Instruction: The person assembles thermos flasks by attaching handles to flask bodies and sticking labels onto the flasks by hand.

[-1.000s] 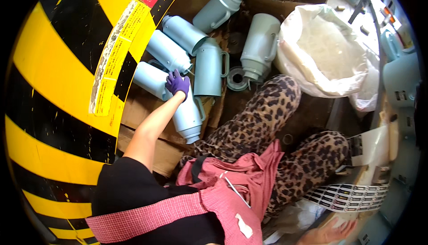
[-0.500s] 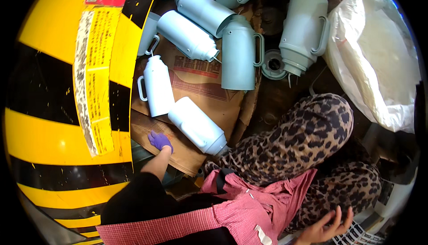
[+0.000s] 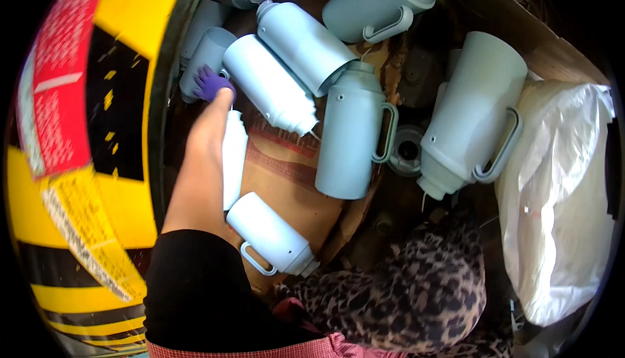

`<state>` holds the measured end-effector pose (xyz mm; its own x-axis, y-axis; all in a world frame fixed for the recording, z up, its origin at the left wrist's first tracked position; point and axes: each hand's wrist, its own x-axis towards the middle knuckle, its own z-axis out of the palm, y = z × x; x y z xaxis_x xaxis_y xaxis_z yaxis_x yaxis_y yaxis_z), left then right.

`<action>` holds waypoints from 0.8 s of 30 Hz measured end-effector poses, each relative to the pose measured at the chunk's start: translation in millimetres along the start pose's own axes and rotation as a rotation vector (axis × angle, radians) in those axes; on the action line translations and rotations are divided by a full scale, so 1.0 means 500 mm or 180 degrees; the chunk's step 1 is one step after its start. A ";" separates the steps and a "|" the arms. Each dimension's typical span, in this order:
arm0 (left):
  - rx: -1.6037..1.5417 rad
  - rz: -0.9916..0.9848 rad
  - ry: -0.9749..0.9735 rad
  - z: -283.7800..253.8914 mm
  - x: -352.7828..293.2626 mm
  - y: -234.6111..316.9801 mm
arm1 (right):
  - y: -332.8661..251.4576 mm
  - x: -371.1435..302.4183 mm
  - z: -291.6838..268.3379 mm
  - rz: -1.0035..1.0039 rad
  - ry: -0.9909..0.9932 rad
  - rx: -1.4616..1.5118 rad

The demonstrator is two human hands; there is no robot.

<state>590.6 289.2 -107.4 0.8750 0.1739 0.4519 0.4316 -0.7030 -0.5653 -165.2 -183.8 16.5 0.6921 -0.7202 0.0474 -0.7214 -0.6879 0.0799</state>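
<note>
My left hand (image 3: 213,85), in a purple glove, reaches far forward with its fingers spread. It lies over a pale blue thermos jug (image 3: 209,50) at the far left, near that jug's handle; whether it touches is hard to tell. Just under my wrist is another thermos jug (image 3: 234,162), partly covered by my forearm. A nearer pale blue thermos jug (image 3: 270,231) lies with its handle toward me. Beside the hand, on the right, rests one more thermos jug (image 3: 267,81). My right hand is out of view.
Several more jugs lie on brown cardboard (image 3: 293,179), among them an upright-looking jug (image 3: 351,136) and a large grey one (image 3: 475,110). A white plastic sack (image 3: 560,208) stands at the right. A yellow-and-black striped machine panel (image 3: 117,104) borders the left.
My left hand has moved forward from the near cardboard to the far-left jug. The nearest jug has turned, its handle now on the near side. My right hand has left the view, which has shifted.
</note>
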 end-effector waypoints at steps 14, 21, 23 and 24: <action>0.2038 0.2150 -0.0935 -0.010 -0.075 -0.041 | -0.015 0.030 0.034 0.0011 -0.0347 0.0365; -0.0340 0.2303 -0.1025 -0.175 -0.341 -0.151 | -0.024 0.031 0.029 -0.0173 -0.0185 0.0235; 0.0164 0.2713 -0.1367 -0.242 -0.442 -0.168 | -0.030 0.033 0.026 -0.0133 -0.0137 0.0254; -0.0611 0.3023 -0.0572 -0.274 -0.485 -0.177 | -0.032 0.035 0.023 0.0060 -0.0207 0.0465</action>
<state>310.3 214.9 -72.5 0.8668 -0.4300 -0.2525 -0.4969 -0.7020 -0.5102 -141.5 -186.4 4.7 0.6788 -0.7341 -0.0175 -0.7334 -0.6766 -0.0662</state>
